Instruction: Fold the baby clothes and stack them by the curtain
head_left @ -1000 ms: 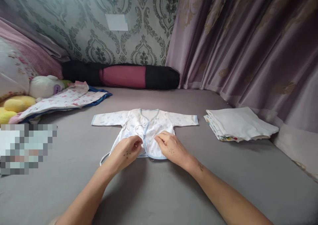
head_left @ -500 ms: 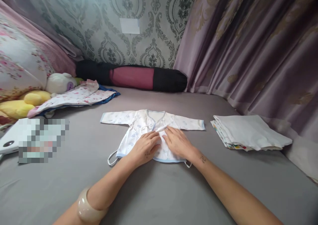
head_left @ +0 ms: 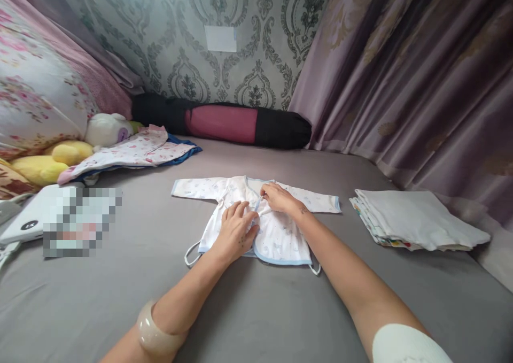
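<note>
A small white cotton baby jacket with pale blue print and light blue trim (head_left: 282,232) lies face up on the smooth grey bedsheet (head_left: 260,315), neckline away from the person, both sleeves stretched out sideways. Thin white ties hang in loops from its lower corners, onto the sheet. The left hand (head_left: 237,229) rests on the jacket's front, just beside the blue-trimmed overlap, its fingers slightly spread and bent, the thumb held apart from them; it grips nothing visible. The right hand (head_left: 278,198) is higher, near the neckline, fingers curled and drawn together, with thumb and forefinger close at the trimmed edge; whether cloth is pinched between them cannot be told. A glossy beige bangle (head_left: 158,335) circles the left forearm, and a white cuff (head_left: 404,344) covers part of the right

Right of the jacket, apart from it, lies a flat stack of folded white cloth (head_left: 417,216). Toward the left are a pink-patterned white cloth with blue beneath (head_left: 136,152), a soft yellow plush toy (head_left: 40,169) and a white device with a dark round spot (head_left: 46,205), beside a pixelated item (head_left: 86,224). Behind, a long black and maroon fabric roll (head_left: 220,122) lies against the grey damask-patterned wall (head_left: 160,37), next to purple curtains (head_left: 372,85)
</note>
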The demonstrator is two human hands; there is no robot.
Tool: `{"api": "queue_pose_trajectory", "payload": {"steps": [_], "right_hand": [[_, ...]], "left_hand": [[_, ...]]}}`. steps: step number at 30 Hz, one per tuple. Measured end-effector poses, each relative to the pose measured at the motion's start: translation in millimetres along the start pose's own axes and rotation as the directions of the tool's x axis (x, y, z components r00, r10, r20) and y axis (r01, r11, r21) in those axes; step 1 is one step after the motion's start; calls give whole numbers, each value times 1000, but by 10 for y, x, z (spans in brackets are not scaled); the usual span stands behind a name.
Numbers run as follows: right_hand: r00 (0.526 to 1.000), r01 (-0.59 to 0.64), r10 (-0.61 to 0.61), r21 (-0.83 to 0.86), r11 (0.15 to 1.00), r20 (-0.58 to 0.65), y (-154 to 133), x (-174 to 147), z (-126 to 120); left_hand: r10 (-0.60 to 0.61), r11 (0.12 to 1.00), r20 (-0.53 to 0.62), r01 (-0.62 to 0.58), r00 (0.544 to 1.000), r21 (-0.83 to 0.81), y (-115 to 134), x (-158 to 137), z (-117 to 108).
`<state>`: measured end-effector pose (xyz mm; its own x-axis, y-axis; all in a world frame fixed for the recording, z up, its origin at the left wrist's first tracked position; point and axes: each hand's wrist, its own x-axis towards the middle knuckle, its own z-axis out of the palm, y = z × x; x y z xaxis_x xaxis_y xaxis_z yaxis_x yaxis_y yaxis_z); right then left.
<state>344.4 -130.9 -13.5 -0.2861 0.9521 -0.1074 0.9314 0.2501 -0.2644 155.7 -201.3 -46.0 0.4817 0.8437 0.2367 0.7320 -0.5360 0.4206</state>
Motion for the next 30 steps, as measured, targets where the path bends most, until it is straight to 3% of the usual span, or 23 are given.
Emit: {"api": "queue_pose_trajectory", "payload": {"steps": [2, 6, 13, 17, 21, 26, 30], "right_hand": [[1000, -3, 3, -50, 999, -7, -28, -5, -17], [989, -60, 41, -132, 989, -140, -66, -35, 24], [976, -166, 155, -57, 985, -152, -224, 174, 20], [954, -286, 286, 10, 958, -87, -411, 354, 41], [956, -288, 289, 20, 957, -45, -460, 407, 81], [962, -259, 254, -33, 965, -105, -426, 382, 132], [940, -308, 289, -85, 948, -181, -431, 368, 163]], "left_hand": [[1, 1000, 23, -1, 1000, -14, -15, -3, 43], [12, 999, 85, -10, 996, -32, -33, -8, 87], [7, 999, 72, -4, 997, -43, -2, 1, 29], [-42, 998, -32, 40, 999, -48, -48, 13, -29], [-70, 996, -134, 77, 989, 46, -182, 11, 16], [-159, 980, 2, 157, 987, 119, -213, 20, 108], [-234, 954, 61, 218, 970, 204, -115, 25, 89]]}}
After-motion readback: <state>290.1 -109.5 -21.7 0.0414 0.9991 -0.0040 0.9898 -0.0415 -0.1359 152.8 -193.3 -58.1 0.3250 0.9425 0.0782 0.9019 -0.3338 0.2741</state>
